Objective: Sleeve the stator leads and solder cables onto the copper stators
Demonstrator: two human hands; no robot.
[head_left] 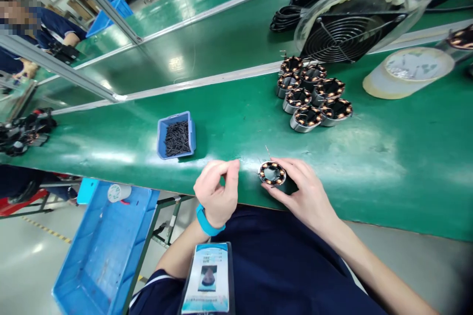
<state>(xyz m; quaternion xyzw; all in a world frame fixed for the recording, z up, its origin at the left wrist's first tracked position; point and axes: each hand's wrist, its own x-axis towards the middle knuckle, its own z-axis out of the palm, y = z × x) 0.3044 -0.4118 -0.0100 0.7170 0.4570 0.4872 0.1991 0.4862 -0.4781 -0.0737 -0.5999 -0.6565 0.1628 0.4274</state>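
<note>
My right hand (pixel 306 194) curls its thumb and fingers around a motor stator (pixel 264 175), a metal ring with copper windings and black insulation. The stator is at the bench's near edge, and thin wire ends stick up from its far side. To its left, my left hand (pixel 218 189) is raised with thumb and forefinger pinched together; anything between the tips is too small to make out. A small blue bin (pixel 192 133) holding many short black tubes (pixel 177 139) is beyond my left hand. Several more stators (pixel 307 117) stand grouped beyond my right hand.
A black fan grille with a clear shroud (pixel 336 37) stands at the back right, beside a whitish tub (pixel 391 76). Black cables (pixel 290 18) lie behind. A large blue tray (pixel 107 236) is below the green bench (pixel 236 128) at left. Another person (pixel 48 29) is at far left.
</note>
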